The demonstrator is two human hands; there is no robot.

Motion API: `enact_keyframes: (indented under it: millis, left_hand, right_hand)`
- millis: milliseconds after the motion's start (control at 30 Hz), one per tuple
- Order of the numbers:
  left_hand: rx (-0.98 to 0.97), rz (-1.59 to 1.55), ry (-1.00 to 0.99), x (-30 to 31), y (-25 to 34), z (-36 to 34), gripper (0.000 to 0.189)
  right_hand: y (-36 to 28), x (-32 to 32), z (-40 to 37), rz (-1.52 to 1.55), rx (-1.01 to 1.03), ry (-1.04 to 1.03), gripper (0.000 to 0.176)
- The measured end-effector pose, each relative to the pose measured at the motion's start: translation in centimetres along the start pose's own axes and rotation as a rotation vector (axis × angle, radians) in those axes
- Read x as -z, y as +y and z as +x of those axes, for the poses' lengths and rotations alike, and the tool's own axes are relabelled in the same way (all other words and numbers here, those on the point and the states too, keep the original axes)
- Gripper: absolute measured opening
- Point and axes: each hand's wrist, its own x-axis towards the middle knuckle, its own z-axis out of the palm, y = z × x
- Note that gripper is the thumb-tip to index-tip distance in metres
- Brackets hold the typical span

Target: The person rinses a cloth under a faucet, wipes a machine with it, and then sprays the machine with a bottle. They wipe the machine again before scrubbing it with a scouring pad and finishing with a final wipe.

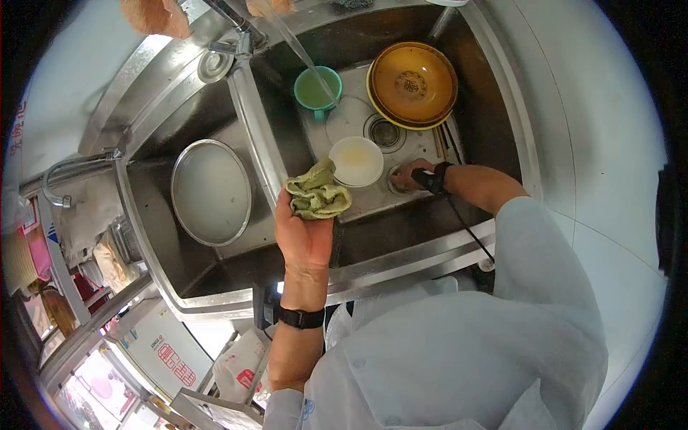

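My left hand (304, 240) is palm up over the near side of the right-hand sink basin, holding a crumpled green cloth (317, 193) that hides most of its fingers. My right hand (413, 174) reaches down into the same basin, its fingers closed around what looks like a glass (394, 180), mostly hidden by the hand. Between the hands, a white bowl (357, 162) holds a little cloudy, yellowish liquid. Farther back stands a green cup (317, 89). Stacked brown-yellow bowls (412, 84) are at the back right, with chopsticks (438, 143) beside them.
Water runs from the faucet (245, 37) into the right basin, near its drain (384, 134). A round metal basin (211, 192) of cloudy water sits in the left compartment. The steel sink rim (423, 261) runs along the front. A white box (166, 349) stands at lower left.
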Motion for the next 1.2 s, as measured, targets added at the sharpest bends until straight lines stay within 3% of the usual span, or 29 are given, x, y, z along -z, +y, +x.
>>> enact_keyframes:
  millis: [67,100,200,300,333,367,433,633,767,833,867,900,967,1100,1167,1200]
  left_hand:
    - [0.004,-0.016,0.01,0.1,0.0,0.1,0.034]
    - [0.005,-0.021,0.009,0.3,0.0,0.0,0.034]
    - [0.007,-0.01,0.001,0.3,0.1,0.1,0.034]
    - [0.021,-0.005,0.011,0.1,-0.3,0.2,0.032]
    - [0.024,-0.021,0.027,0.0,-0.4,0.2,0.029]
    - [0.019,-0.018,0.03,0.1,-0.5,0.3,0.029]
    - [0.032,-0.032,0.045,0.2,-0.4,0.5,0.03]
    - [0.042,0.029,-0.014,-0.2,-0.8,1.4,0.032]
    - [0.057,-0.017,-0.101,-1.5,-1.1,3.1,0.031]
    - [0.023,-0.029,-0.115,-3.0,-0.9,3.7,0.03]
    - [0.012,-0.023,-0.132,-3.6,-0.8,4.2,0.029]
    - [0.005,-0.016,-0.156,-4.2,-0.9,4.7,0.028]
    - [-0.009,0.011,-0.264,-5.2,-1.0,5.7,0.026]
    - [-0.132,0.053,-0.168,-7.2,-0.3,7.1,0.023]
    - [-0.21,0.128,-0.104,-8.0,0.6,8.1,0.023]
    - [-0.195,0.031,-0.163,-8.1,0.7,9.0,0.022]
  right_hand:
    - [1.4,-1.9,1.1,-0.121,0.087,0.331,0.029]
    - [1.8,-1.8,1.7,-0.121,0.086,0.33,0.029]
    - [3.7,0.1,4.0,-0.311,-0.025,0.717,0.027]
    - [-4.5,13.2,-5.6,0.283,-0.198,0.624,0.027]
    - [-1.5,9.1,-0.3,0.675,-0.131,0.835,0.028]
    - [-1.3,8.9,-0.1,0.678,-0.125,0.834,0.028]
    - [-4.7,13.4,-3.7,0.402,-0.266,0.766,0.029]
    - [-3.9,12.1,-3.1,0.253,-0.358,0.755,0.028]
    - [-3.6,9.7,0.0,0.358,-0.41,0.723,0.033]
    - [-6.4,12.6,-3.5,0.922,-0.003,1.068,0.031]
    - [-9.1,15.7,-6.7,1.177,0.084,1.148,0.03]
    - [-11.5,18.7,-9.2,1.164,0.087,1.166,0.03]
    - [-15.4,23.0,-12.4,2.207,0.473,0.831,0.025]
    - [-17.4,24.3,-12.5,1.811,0.615,0.918,0.029]
    - [-17.0,24.2,-12.3,1.424,0.342,1.063,0.037]
    - [-18.6,24.4,-13.0,1.492,0.364,1.147,0.028]
